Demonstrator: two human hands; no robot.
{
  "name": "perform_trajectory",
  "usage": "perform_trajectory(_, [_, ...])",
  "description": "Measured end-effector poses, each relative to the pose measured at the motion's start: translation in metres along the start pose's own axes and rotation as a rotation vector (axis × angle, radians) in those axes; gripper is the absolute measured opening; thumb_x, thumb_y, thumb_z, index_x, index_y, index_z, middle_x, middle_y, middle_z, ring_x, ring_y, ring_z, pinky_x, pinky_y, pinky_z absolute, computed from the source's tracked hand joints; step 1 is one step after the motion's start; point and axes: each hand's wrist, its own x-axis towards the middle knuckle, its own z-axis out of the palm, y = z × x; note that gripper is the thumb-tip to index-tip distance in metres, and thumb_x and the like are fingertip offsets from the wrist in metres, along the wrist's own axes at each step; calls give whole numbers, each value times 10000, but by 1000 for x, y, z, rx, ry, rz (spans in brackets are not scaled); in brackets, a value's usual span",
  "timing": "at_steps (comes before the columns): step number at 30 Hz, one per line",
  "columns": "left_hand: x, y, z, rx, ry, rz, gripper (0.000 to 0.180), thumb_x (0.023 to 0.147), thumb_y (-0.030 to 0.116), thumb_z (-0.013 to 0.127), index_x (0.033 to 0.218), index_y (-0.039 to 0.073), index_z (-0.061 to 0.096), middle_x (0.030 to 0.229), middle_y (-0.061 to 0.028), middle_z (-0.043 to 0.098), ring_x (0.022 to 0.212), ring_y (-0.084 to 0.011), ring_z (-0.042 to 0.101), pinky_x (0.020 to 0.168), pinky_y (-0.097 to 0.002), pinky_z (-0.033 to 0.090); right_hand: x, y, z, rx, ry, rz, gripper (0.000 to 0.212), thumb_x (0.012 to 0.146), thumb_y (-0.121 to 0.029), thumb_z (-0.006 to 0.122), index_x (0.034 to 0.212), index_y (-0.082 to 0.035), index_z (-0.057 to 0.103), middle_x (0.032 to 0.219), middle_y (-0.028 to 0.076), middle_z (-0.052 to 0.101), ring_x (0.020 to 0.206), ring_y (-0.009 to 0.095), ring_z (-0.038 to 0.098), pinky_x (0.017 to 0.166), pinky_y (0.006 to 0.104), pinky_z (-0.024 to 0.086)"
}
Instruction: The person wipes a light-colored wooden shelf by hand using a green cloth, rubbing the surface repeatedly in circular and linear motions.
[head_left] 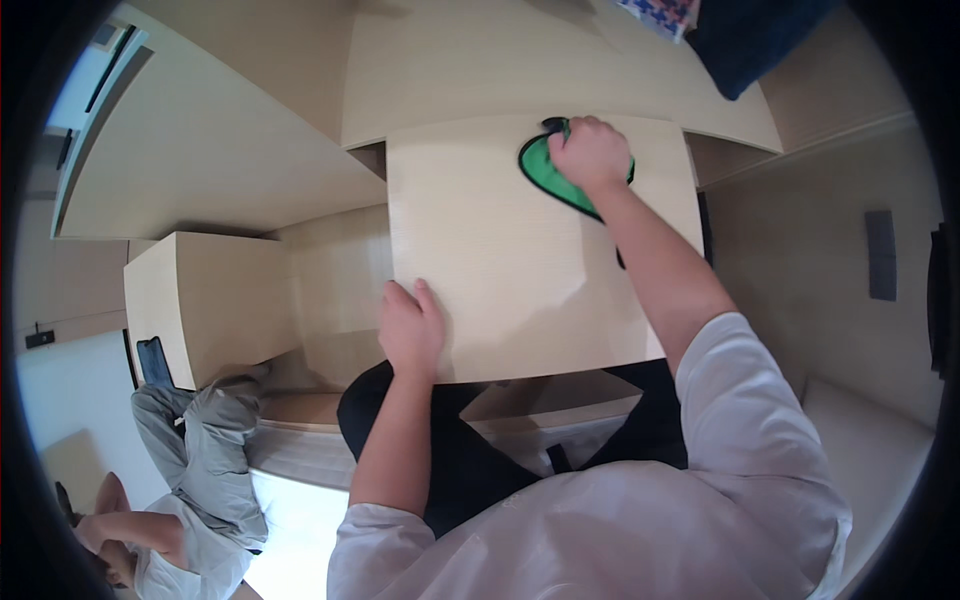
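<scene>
Green cloth (pixel 545 170) under right hand (pixel 592 152), grip pressed down | left hand (pixel 410 330) spread flat on panel (pixel 500 260)

A pale, light-wood square tabletop (pixel 500 270) with a smooth laminate surface carries a green cloth edged in black (pixel 545 170), lying flat near its far right corner; a flat left hand (pixel 410 330) rests on its near edge

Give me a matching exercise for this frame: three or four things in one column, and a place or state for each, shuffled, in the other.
Things:
1. right hand
2. left hand
3. green cloth
4. dark phone

Places or states:
A. flat on the near part of the wooden panel
B. pressed under a hand at the panel's far edge
C. on top of the cloth
D. far left, beside the lower cabinet

Pairs: 1-C, 2-A, 3-B, 4-D
</scene>
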Motion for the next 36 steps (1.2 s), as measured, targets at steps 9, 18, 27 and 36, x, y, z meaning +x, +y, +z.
perform_trajectory(9, [0, 7, -3, -6, -25, 18, 443, 1090, 431, 523, 1094, -13, 527, 1059, -291, 678, 993, -533, 677, 837, -628, 542, 29, -19, 6, -63, -3, 32, 413, 930, -416, 575, 946, -66, 793, 1055, 149, 774, 981, 338, 760, 857, 494, 613])
perform_trajectory(18, [14, -26, 20, -82, 135, 59, 489, 1089, 431, 528, 1184, -46, 580, 1145, -345, 701, 1072, -543, 683, 906, -637, 543, -178, -67, -32, 151, -50, -257, 325, 842, -391, 646, 845, -87, 759, 916, 113, 732, 901, 316, 705, 786, 490, 550])
perform_trajectory(27, [-6, 6, -3, -10, 43, -43, 565, 1082, 534, 480, 1196, -2, 617, 1143, -287, 752, 1100, -483, 722, 924, -600, 563, -291, -49, -47, 292, 126, -346, 229, 767, -321, 733, 796, -95, 712, 875, 90, 685, 901, 292, 688, 788, 462, 527])
perform_trajectory(36, [-2, -2, -1, 78, 46, -20, 522, 1080, 500, 493, 1164, -9, 573, 1093, -283, 748, 1027, -498, 728, 883, -614, 563, -223, -60, -28, 186, 73, -312, 267, 777, -349, 704, 814, -86, 737, 876, 91, 707, 874, 300, 698, 773, 469, 538])
